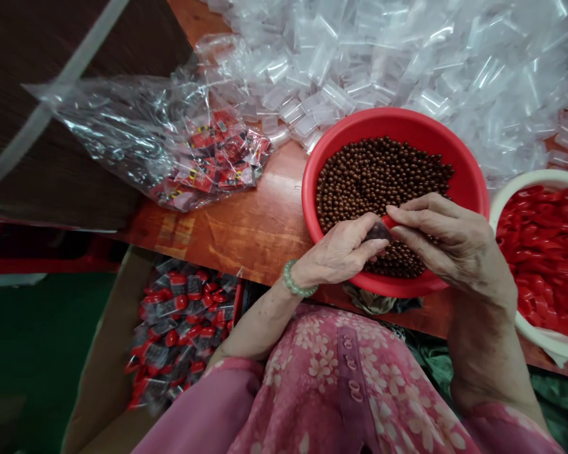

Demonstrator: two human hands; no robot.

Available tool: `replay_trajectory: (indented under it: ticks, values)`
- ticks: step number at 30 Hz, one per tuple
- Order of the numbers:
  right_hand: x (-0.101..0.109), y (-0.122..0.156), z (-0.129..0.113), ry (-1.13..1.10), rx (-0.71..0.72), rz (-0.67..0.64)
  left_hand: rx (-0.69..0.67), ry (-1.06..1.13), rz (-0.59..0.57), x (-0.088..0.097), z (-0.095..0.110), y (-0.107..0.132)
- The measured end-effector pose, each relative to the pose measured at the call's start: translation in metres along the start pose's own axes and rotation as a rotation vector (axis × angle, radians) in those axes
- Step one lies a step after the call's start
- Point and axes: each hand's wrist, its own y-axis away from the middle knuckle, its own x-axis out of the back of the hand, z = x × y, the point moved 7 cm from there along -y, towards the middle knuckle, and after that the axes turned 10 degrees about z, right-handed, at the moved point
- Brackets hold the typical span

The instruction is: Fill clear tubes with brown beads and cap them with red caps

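My left hand (343,249), with a green bead bracelet (293,280) at its wrist, is closed around a small clear plastic container (377,232) that looks dark inside. A red cap (389,221) sits at the container's end, pinched by the fingertips of my right hand (447,239). Whether the cap is fully seated I cannot tell. Both hands meet over the near side of a red basin (468,164) that holds a heap of small brown beads (383,173).
Clear plastic containers (331,94) are piled at the back. A white basin (502,202) of red caps (544,252) stands right. A clear bag (137,120) with red packets (218,157) lies left. Below, a cardboard box (101,340) holds filled red-capped containers (175,328).
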Motion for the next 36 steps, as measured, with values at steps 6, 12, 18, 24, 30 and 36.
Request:
replay_trajectory:
  ticks: [6, 12, 18, 24, 30, 36]
  values:
    - [0.000, -0.006, 0.002, -0.026, -0.009, -0.039, -0.025, -0.014, 0.010, -0.001, -0.001, 0.001]
    - [-0.002, -0.001, 0.004, -0.039, -0.034, -0.038, -0.056, -0.103, 0.023, 0.000, -0.001, 0.003]
    - [-0.002, 0.013, -0.007, 0.000, 0.008, 0.111, -0.049, 0.153, -0.022, 0.002, 0.004, 0.002]
    - [-0.003, 0.013, -0.004, -0.049, -0.022, 0.074, -0.047, 0.105, -0.043, 0.002, 0.002, 0.002]
    - [-0.003, 0.014, -0.012, 0.036, 0.062, 0.035, -0.067, 0.055, -0.055, 0.003, 0.002, 0.003]
    - [-0.006, 0.018, -0.017, 0.031, 0.150, 0.032, -0.052, 0.028, -0.090, 0.002, 0.001, 0.004]
